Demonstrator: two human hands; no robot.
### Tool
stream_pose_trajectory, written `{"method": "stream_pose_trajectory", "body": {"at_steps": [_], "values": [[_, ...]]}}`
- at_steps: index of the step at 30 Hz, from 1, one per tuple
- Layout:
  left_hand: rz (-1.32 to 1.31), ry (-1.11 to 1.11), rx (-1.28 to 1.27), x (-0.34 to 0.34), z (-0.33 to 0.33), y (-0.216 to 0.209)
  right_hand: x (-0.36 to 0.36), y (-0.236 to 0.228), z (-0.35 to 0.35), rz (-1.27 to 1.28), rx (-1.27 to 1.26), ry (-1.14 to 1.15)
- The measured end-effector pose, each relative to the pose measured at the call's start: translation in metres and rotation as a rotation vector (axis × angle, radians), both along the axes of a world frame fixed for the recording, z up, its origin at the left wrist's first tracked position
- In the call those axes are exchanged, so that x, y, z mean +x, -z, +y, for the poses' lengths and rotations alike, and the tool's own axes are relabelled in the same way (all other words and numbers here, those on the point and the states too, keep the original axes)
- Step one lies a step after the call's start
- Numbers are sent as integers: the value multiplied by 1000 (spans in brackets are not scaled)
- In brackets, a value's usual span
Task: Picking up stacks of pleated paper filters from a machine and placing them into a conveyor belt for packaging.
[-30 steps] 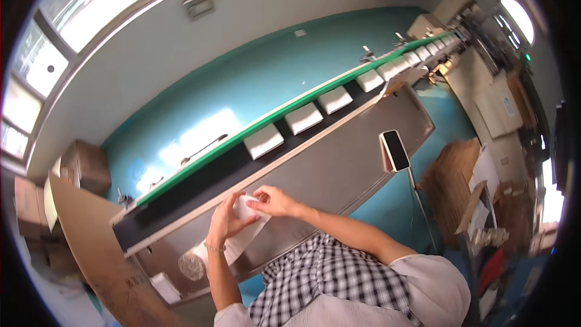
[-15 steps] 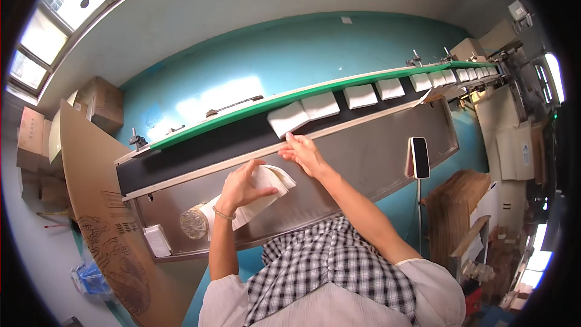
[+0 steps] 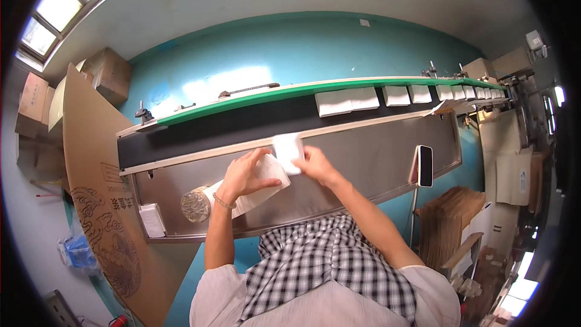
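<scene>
My right hand pinches a flat white folded packet, like a folded napkin, and holds it at the right end of a row of similar packets. That row of white packets lies on its side along the metal tray, pressed together. Curved over the row, my left hand grips it with the thumb on the near side and fingers on the far side. A round, clear-looking object rests against the row's left end. Beyond my hands, more white packets lie on a black conveyor belt.
A metal tray runs along the belt's near side, with a small white stack at its left end. A phone stands on a holder at right. Large cardboard rises at left; stacked brown card sits at lower right.
My right hand has taken a white packet off the belt and brought it back to the row's right end. The left hand stays on the row. The view has shifted slightly.
</scene>
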State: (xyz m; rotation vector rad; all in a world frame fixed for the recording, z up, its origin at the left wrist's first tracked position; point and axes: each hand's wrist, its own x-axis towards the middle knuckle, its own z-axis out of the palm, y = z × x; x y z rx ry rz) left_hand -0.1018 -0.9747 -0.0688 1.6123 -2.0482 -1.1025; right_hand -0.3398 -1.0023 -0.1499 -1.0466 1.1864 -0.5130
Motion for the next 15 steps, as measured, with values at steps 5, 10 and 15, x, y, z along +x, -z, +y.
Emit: {"method": "stream_pose_trajectory", "body": {"at_steps": [5, 10, 15], "values": [[22, -13, -12, 16, 1, 10, 29, 2, -37, -189, 135, 346], [30, 4, -8, 24, 5, 11, 55, -17, 27, 68, -222, -70], [7, 4, -59, 37, 13, 14, 40, -4, 24, -68, 151, 47]]}}
